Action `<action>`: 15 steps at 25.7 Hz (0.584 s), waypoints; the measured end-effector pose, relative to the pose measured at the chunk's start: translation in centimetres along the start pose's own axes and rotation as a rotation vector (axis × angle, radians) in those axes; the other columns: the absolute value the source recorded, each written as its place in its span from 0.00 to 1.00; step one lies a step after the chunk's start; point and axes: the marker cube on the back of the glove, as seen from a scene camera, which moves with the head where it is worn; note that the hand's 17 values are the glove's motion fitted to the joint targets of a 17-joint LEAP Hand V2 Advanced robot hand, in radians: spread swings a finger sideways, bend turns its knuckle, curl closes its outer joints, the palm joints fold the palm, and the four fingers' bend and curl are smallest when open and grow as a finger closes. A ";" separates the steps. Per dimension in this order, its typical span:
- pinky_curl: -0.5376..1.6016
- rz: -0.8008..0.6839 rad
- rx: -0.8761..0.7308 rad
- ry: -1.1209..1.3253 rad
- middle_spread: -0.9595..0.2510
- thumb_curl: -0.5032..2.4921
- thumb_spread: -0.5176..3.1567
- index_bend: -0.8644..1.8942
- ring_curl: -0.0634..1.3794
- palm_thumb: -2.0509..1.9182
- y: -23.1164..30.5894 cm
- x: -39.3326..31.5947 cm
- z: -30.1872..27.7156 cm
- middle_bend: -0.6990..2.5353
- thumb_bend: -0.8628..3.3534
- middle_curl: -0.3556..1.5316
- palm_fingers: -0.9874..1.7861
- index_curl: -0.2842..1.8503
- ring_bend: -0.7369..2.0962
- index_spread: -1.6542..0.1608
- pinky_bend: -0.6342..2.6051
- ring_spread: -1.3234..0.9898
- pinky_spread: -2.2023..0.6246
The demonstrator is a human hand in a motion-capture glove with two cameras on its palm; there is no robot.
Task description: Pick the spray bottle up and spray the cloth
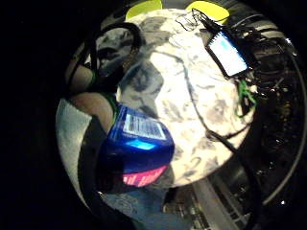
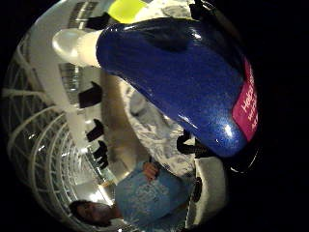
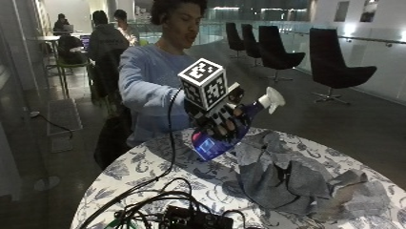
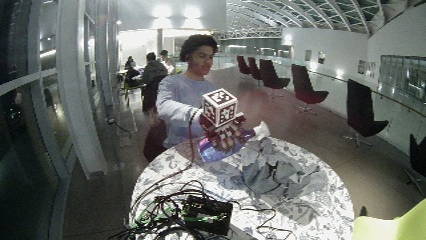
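I have the blue spray bottle (image 3: 218, 138) up off the table, tipped over on a slant so that its white nozzle (image 3: 274, 100) points away from me and out above the grey cloth (image 3: 298, 179). My gloved right hand (image 3: 218, 121) is wrapped round the bottle's neck and upper body, fingers curled and clamped on it, with the blue base hanging lower on my side. From the thumb side of my palm the bottle (image 2: 183, 72) fills most of what I see, glossy blue with a pink label (image 2: 247, 104) near one end and the white nozzle (image 2: 72, 46) at the other. From the little finger side I look at the bottle's back (image 1: 136, 146), where a white barcode patch (image 1: 143, 127) sits on the blue and a strip of pink shows at the base. The cloth lies crumpled in a heap on the round table (image 3: 158, 176), just beside and below the bottle, not touching it as far as I can tell. The table wears a white cover printed with blue flowers (image 1: 192, 96). At the near edge of the table, well apart from the cloth, sits a dark box (image 4: 208, 212) with a tangle of black cables (image 3: 146, 200) running out of it and across the cover. I am at the far side of the table in a light blue sweater (image 3: 143, 81). My bare left hand (image 2: 151, 170) rests against my front, clear of the bottle and cloth.
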 end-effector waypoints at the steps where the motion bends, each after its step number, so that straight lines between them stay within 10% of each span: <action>1: 0.42 -0.037 0.030 -0.077 0.74 0.34 0.36 0.33 0.31 0.76 -0.1 -0.8 0.1 0.34 0.20 0.42 0.70 0.19 0.49 0.72 0.32 0.55 0.78; 15: 0.42 -0.434 0.008 -0.641 0.73 0.34 0.35 0.35 0.30 0.77 -9.3 -20.6 13.7 0.33 0.20 0.41 0.67 0.21 0.46 0.73 0.30 0.56 0.82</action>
